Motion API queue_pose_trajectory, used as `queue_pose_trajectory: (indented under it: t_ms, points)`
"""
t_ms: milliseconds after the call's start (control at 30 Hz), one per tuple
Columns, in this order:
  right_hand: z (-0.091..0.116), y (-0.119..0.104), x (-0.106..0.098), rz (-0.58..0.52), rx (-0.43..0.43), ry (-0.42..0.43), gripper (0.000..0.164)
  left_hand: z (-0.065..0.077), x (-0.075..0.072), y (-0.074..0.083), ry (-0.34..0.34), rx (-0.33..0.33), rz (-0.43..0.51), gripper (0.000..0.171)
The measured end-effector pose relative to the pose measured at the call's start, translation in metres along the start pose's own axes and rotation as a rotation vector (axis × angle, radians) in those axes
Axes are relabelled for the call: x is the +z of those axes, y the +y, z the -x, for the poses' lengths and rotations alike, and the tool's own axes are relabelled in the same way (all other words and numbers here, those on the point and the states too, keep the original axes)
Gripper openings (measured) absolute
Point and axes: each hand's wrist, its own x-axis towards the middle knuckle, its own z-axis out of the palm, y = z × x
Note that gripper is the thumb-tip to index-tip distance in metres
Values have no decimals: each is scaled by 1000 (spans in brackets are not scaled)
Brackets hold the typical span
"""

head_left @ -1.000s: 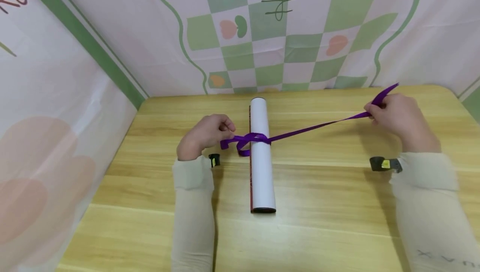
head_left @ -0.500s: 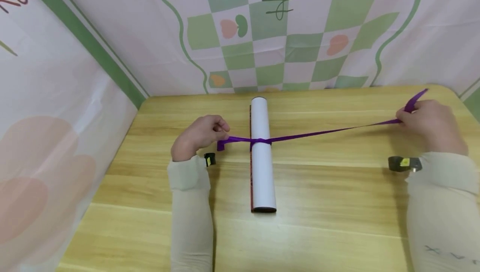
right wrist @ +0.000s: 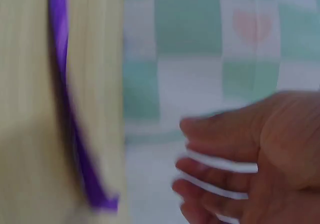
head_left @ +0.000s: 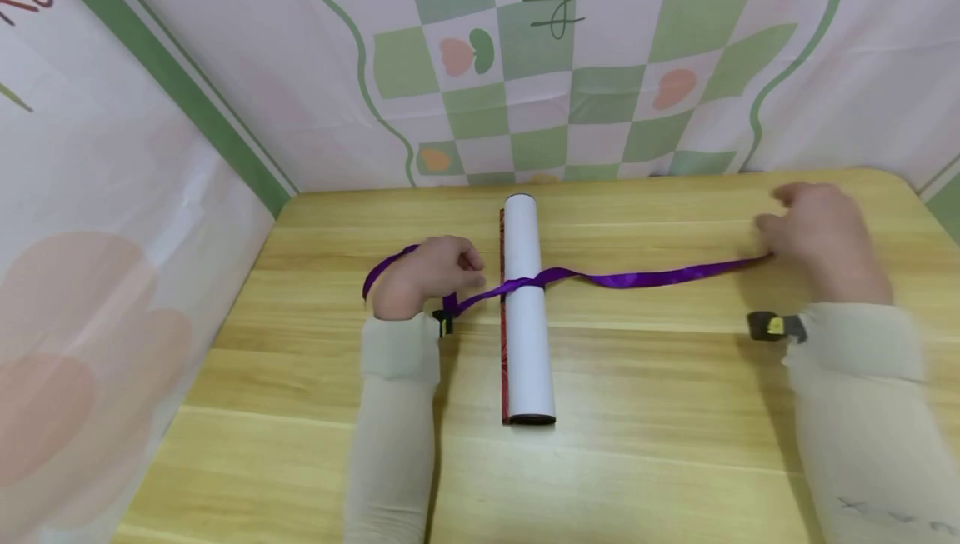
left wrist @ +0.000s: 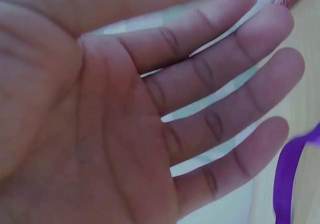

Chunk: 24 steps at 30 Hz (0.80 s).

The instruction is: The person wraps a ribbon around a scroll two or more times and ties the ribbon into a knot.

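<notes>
A white paper roll (head_left: pixel 529 352) with a red strip along its left side lies lengthwise on the table. Around its middle runs a purple ribbon (head_left: pixel 652 279), whose right end stretches over the table. On the left, the ribbon passes under and behind my left hand (head_left: pixel 431 276). In the left wrist view the fingers of that left hand (left wrist: pixel 220 83) are spread and hold nothing, with the ribbon (left wrist: pixel 286 179) beyond the fingertips. My right hand (head_left: pixel 821 223), blurred, is off the ribbon's right end. The right wrist view shows its fingers (right wrist: pixel 220 131) loosely bent, apart from the ribbon (right wrist: pixel 75 119).
The light wooden table (head_left: pixel 637 444) ends at a cloth backdrop (head_left: pixel 540 94) with green checks. Another printed cloth (head_left: pixel 112 277) hangs along the left side. Each wrist wears a small black camera, such as the right one (head_left: pixel 765 326).
My right hand pulled the ribbon rightward and tight, closing the loop at the roll, then let go and came back left. My left hand released its end and shifted right; the ribbon has slackened.
</notes>
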Motion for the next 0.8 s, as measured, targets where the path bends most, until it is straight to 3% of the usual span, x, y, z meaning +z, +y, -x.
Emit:
queue_pose_trajectory:
  t_ms: [233, 400, 467, 567, 667, 800]
  points:
    - [4, -85, 47, -40, -445, -182, 45, -9, 15, 21, -104, 22, -102, 25]
    - [17, -131, 94, -88, -636, -257, 51, -14, 23, 28, -104, 23, -157, 21]
    - [19, -140, 108, -89, -656, -248, 51, -16, 25, 29, -95, 35, -164, 21]
    - [21, -144, 116, -88, -637, -210, 38, -17, 28, 29, -91, 45, -172, 22]
    - [20, -144, 113, -85, -587, -196, 25, -18, 28, 28, -89, 41, -168, 22]
    - [19, -140, 103, -83, -537, -245, 20, -17, 24, 25, -87, 32, -138, 22]
